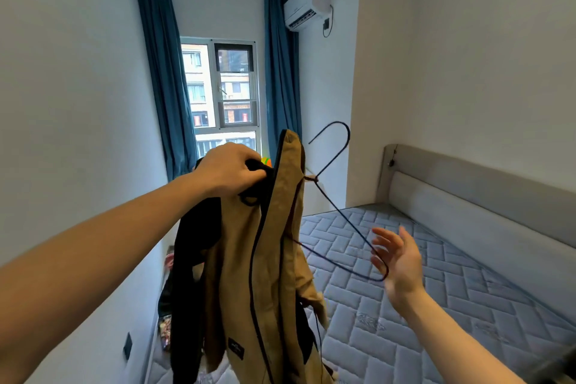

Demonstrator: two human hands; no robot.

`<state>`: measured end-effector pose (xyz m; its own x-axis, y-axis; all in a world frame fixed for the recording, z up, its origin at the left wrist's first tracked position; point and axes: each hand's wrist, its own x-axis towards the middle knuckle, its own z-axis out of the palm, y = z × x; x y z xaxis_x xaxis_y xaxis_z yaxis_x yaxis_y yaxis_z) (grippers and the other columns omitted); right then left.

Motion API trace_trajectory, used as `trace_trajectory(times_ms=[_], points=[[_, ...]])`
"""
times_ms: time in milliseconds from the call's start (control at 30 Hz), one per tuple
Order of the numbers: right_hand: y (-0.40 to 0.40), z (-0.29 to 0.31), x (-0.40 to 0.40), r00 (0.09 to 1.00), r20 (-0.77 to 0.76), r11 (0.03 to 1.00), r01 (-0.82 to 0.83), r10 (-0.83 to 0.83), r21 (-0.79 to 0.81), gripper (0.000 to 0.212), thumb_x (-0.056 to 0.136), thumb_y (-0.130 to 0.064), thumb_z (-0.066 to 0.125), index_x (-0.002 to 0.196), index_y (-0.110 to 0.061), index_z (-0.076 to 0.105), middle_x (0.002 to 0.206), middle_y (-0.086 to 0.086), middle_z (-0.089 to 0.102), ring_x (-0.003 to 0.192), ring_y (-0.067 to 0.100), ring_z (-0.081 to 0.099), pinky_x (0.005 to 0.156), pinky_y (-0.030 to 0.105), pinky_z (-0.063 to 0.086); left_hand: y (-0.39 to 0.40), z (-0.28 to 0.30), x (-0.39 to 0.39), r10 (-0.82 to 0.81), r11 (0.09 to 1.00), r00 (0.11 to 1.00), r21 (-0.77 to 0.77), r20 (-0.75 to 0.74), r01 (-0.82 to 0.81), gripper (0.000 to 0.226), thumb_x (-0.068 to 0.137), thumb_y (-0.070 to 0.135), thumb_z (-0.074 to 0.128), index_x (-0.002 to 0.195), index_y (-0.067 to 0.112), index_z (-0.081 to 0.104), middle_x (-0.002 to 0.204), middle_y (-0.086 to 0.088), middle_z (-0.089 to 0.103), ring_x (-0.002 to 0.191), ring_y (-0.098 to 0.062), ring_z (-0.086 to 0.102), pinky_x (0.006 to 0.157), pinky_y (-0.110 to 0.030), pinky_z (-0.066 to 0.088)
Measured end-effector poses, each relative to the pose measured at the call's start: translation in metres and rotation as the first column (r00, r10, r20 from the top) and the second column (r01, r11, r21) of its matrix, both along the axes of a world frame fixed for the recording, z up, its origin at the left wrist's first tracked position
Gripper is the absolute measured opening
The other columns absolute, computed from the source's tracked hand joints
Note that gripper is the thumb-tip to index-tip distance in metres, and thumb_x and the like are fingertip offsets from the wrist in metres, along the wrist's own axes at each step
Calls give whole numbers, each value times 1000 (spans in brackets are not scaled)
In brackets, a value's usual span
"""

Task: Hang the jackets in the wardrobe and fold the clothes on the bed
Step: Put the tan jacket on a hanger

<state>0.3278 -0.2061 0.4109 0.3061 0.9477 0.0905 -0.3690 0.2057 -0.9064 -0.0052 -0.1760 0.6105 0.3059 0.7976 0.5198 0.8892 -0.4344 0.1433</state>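
The left hand (229,170) grips the collar of a tan jacket (265,259) with dark lining, holding it up so it hangs below the fist. A wire hanger (335,212) sticks out of the jacket toward the right hand (400,262), whose fingers are spread and relaxed, just behind the hanger's lower corner; contact unclear. The bed (436,305) lies beneath the right hand.

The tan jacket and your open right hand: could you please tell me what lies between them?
In the head view, the dark wire hanger spans that gap from the tan jacket; its far corner crosses the right hand.
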Motion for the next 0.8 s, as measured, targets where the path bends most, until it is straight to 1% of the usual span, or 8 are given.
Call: trace_trajectory(times_ms=[67, 167, 300, 400, 500, 667, 733, 800], points=[[-6, -25, -5, 993, -118, 987, -33, 14, -157, 45, 109, -40, 41, 108, -7, 72, 88, 6, 62, 67, 17, 52, 64, 31, 42, 0, 2, 2, 22, 1000, 999, 5, 46, -23, 25, 79, 56, 53, 74, 39, 71, 76, 18, 66, 75, -8, 60, 64, -28, 48], [-20, -53, -43, 970, 140, 946, -151, 197, -287, 27, 100, -34, 63, 109, -12, 73, 97, 7, 74, 79, 20, 67, 69, 30, 51, 1, 9, 5, 29, 999, 995, 21, 95, -31, 30, 84, 53, 57, 77, 29, 74, 78, 12, 69, 76, -12, 63, 70, -34, 54], [-29, -41, -89, 746, 510, 902, -383, 428, -197, 48, 74, -64, 82, 115, -43, 69, 106, -19, 76, 97, 0, 72, 81, 21, 58, -3, 22, 19, 1, 999, 993, 46, 121, -7, 31, 85, 52, 57, 69, 28, 71, 70, 10, 67, 71, -12, 63, 63, -31, 51], [-18, -29, -84, 676, 690, 957, -275, 259, -90, 15, 87, -49, 75, 86, -34, 73, 85, -12, 75, 79, 5, 71, 70, 23, 56, -9, 29, 16, 17, 999, 992, 35, 125, -21, 31, 85, 51, 58, 72, 27, 72, 73, 9, 69, 73, -13, 64, 67, -37, 55], [4, -18, -46, 729, 672, 991, -112, 128, -67, 32, 98, -29, 69, 68, -19, 67, 60, -1, 61, 57, 16, 57, 61, 38, 44, -12, 30, -2, 30, 999, 989, 18, 146, -32, 35, 82, 52, 56, 66, 24, 69, 66, 6, 66, 69, -16, 63, 70, -45, 57], [33, 26, 7, 792, 610, 999, -49, 36, 3, 25, 96, -31, 72, 83, -10, 78, 73, 1, 76, 69, 11, 66, 63, 19, 50, -17, 14, -21, -74, 996, 982, -44, 173, 82, 35, 83, 56, 58, 80, 27, 77, 73, 7, 72, 70, -12, 67, 70, -46, 59], [44, 51, 21, 792, 611, 1000, -26, 10, 17, 32, 93, -33, 74, 85, -3, 78, 84, 20, 76, 74, 17, 65, 70, 29, 52, -21, 9, -22, -103, 993, 984, -46, 147, 110, 22, 77, 60, 56, 74, 45, 72, 67, 18, 69, 65, -4, 65, 59, -35, 52], [48, 81, 32, 779, 626, 999, 2, -32, 49, 44, 91, -40, 77, 90, 4, 76, 93, 31, 71, 75, 22, 64, 72, 39, 52, -22, 4, -26, -65, 991, 994, -111, 88, 75, 26, 73, 62, 56, 68, 39, 66, 62, 12, 65, 61, -7, 63, 58, -34, 51]])
